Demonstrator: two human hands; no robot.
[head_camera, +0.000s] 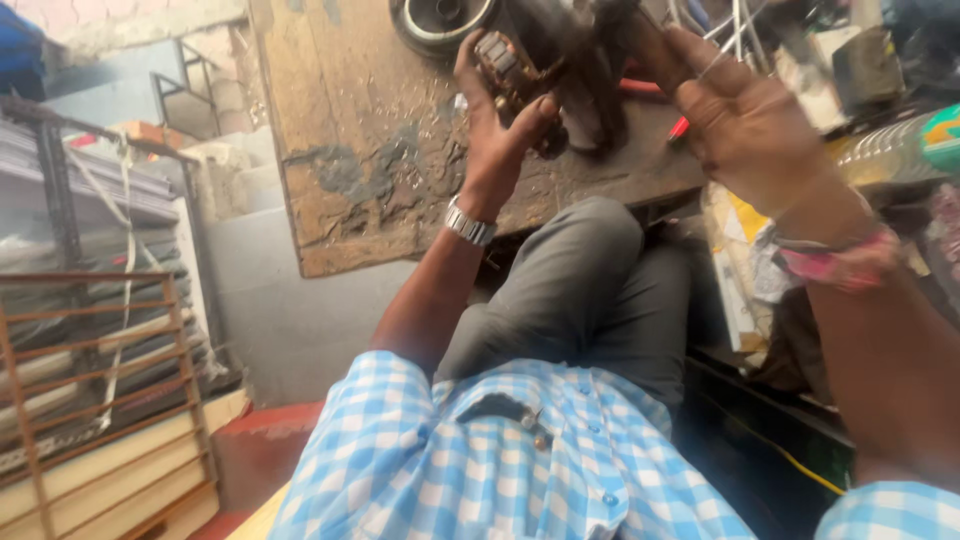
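Observation:
My left hand (497, 120) grips a dark metal motor part with copper-coloured windings (510, 65) at the top of the view, over a worn wooden workbench (360, 150). A metal wristwatch sits on that wrist. My right hand (745, 115) is at the right side of the same dark part, fingers against it; motion blur hides whether it grips. Red and pink bands circle my right wrist. My grey-trousered knee and blue checked shirt fill the lower middle.
A round black and silver part (435, 20) lies at the bench's top edge. A clear plastic bottle (890, 150) and cluttered tools sit at the right. A metal rack with stacked sheets (90, 330) stands at the left.

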